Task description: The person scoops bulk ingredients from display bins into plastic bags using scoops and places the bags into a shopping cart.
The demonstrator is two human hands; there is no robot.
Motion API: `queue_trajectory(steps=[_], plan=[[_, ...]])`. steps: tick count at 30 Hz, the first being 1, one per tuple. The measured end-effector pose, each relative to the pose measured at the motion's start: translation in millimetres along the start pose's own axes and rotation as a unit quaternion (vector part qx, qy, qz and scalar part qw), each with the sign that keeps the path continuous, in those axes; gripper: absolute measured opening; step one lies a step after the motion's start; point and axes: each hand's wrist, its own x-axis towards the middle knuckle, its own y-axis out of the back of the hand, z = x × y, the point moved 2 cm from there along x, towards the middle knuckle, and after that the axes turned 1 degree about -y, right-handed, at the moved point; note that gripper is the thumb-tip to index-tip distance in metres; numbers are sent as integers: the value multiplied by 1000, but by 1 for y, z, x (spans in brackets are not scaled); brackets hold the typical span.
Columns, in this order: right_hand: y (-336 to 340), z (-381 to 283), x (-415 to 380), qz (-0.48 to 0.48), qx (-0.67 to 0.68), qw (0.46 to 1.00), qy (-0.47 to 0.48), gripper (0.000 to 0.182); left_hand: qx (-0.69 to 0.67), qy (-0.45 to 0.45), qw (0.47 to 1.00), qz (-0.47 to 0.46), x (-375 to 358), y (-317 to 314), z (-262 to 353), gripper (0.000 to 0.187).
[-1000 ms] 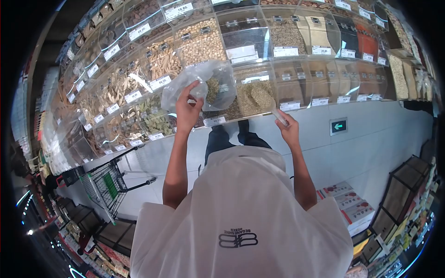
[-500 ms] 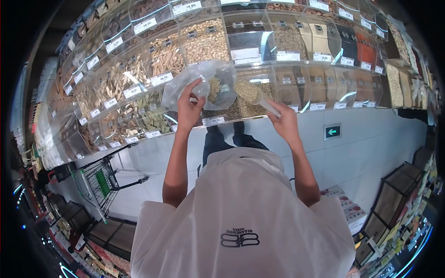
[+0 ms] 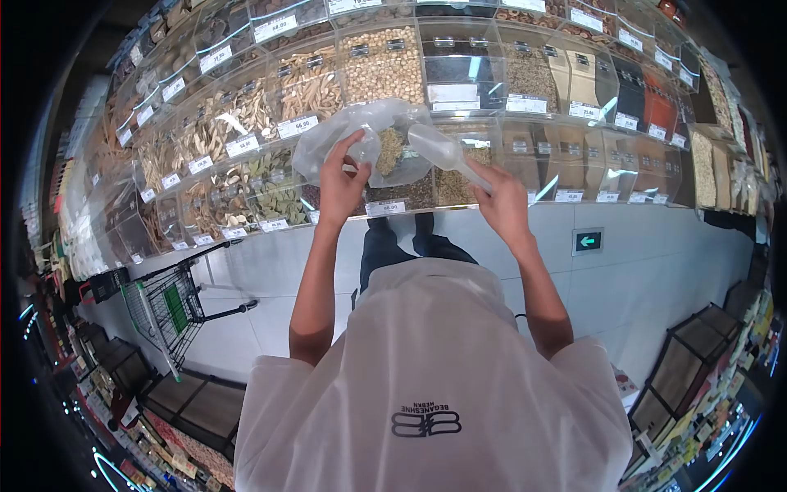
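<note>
A clear plastic bag [image 3: 316,154] hangs from my left hand [image 3: 343,182], whose fingers pinch its edge. Inside the bag lies a heap of greenish-yellow seeds [image 3: 392,149]. My right hand [image 3: 502,201] is closed round the handle of a clear plastic scoop [image 3: 436,148]. The scoop looks empty, its bowl beside the right side of the bag and over the lower row of bins. Below the scoop, a bin of similar seeds [image 3: 455,187] shows in part.
Clear bins of dried goods with price labels [image 3: 297,125] rise in rows in front. A shopping cart [image 3: 168,307] stands on the floor at the left. An exit sign with a green arrow [image 3: 587,241] is set in the floor at the right.
Half a second ago the scoop held seeds; now it looks empty. The seed heap in the bag looks larger. The shelves have shifted slightly in view.
</note>
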Motion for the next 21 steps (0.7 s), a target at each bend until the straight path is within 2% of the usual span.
queue_trajectory(steps=[3, 6, 9, 11, 14, 17, 18, 21], plan=[[22, 34, -27, -5, 36, 999, 18, 48, -7, 31, 999, -13, 2, 1, -4, 56], [38, 55, -49, -60, -77, 993, -70, 46, 10, 0, 1000, -9, 6, 0, -9, 57], [-4, 94, -47, -69, -225, 969, -72, 43, 11, 20, 1000, -13, 7, -5, -9, 57], [-43, 111, -37, -124, -259, 954, -91, 42, 16, 14, 1000, -20, 9, -8, -11, 55], [-98, 121, -25, -104, -164, 966, -169, 43, 20, 24, 999, -27, 6, -7, -9, 55], [-135, 132, -28, 12, -12, 973, -232, 46, 23, 30, 999, -21, 3, -4, -4, 55], [-151, 151, -36, 52, 17, 979, -197, 46, 24, 30, 999, -21, 2, -3, -6, 55], [-153, 165, -50, 54, 84, 974, -204, 46, 41, 24, 998, -30, 2, -2, -8, 54]])
